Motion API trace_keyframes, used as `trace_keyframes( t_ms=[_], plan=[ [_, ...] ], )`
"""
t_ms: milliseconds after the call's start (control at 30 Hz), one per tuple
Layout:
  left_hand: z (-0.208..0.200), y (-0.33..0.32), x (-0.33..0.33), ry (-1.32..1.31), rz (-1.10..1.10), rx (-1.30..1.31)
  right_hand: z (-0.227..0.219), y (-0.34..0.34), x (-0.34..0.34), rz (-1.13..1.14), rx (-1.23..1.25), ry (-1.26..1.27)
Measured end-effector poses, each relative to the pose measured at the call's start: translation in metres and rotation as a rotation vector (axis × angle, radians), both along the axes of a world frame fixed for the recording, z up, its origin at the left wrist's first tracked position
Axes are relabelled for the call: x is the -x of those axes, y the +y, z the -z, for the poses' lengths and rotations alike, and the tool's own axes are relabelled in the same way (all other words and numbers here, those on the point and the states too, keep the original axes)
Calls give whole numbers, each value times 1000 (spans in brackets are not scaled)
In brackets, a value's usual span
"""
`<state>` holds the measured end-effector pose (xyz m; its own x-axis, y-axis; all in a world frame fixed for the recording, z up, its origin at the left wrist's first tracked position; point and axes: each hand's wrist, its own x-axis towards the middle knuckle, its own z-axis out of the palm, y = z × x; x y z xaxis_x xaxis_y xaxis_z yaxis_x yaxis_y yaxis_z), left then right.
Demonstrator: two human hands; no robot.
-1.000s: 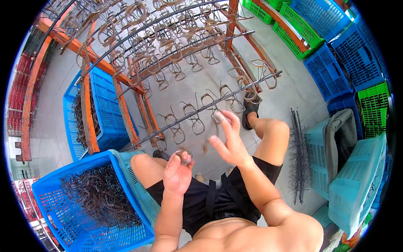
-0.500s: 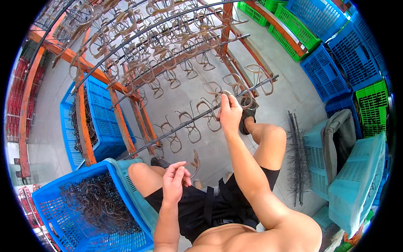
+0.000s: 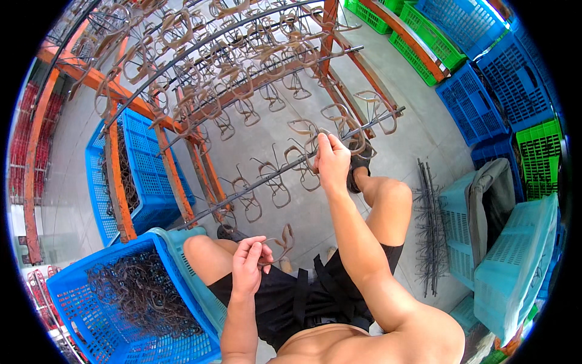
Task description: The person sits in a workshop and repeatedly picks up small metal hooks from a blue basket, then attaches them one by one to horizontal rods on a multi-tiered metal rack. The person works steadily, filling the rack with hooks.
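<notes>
A brown eyeglass frame (image 3: 286,239) sits pinched in the fingertips of my left hand (image 3: 247,267), tilted in front of my left knee. Reaching forward, my right hand (image 3: 333,162) is closed at a dark metal rod (image 3: 242,193) that slants across in front of me. Its thumb and forefinger grip an eyeglass frame (image 3: 301,127) at the rod; the exact grip point is hidden. Several similar frames, such as this one (image 3: 280,195), hang along the rod on both sides of that hand.
An orange rack (image 3: 115,91) ahead holds rods full of eyeglass frames. At my left stands a blue basket (image 3: 136,242) with a dark tangle of frames inside. On the right are thin spiked rods (image 3: 428,227) on the floor, teal crates (image 3: 512,267) and stacked blue crates (image 3: 473,106).
The eyeglass frame in my left hand has turned, showing more of its front, and moved slightly right. My right hand stays at nearly the same spot on the rod.
</notes>
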<state>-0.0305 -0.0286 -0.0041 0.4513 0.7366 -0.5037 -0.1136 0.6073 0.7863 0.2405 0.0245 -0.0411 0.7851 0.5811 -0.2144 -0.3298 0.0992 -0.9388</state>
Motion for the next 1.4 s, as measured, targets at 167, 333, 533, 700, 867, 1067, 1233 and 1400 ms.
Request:
trace_keyframes(
  t_ms=[167, 333, 533, 700, 867, 1067, 1233, 1400],
  plan=[
    [2, -1, 0, -5, 1, -14, 11, 1, 14, -27, 72, -302],
    [-2, -4, 2, -18, -19, -66, 5, -4, 17, -57, 163, -610],
    [-12, 3, 6, -76, -10, -84, 8, -9, -6, -55, 159, -529],
    [-18, 11, 7, -200, -134, -49, 1, -31, 14, 43, 371, -1151],
    [-21, 17, 3, -226, -147, -21, 0, -41, 24, 77, 336, -975],
    [-19, 13, 3, -224, -128, -2, 17, -25, 49, -48, 275, -694],
    [-17, 10, 8, -208, -165, 22, 20, -23, 32, -1, 294, -577],
    [-14, 8, 5, -176, -166, 22, 28, -24, 29, 3, 360, -536]
  ],
)
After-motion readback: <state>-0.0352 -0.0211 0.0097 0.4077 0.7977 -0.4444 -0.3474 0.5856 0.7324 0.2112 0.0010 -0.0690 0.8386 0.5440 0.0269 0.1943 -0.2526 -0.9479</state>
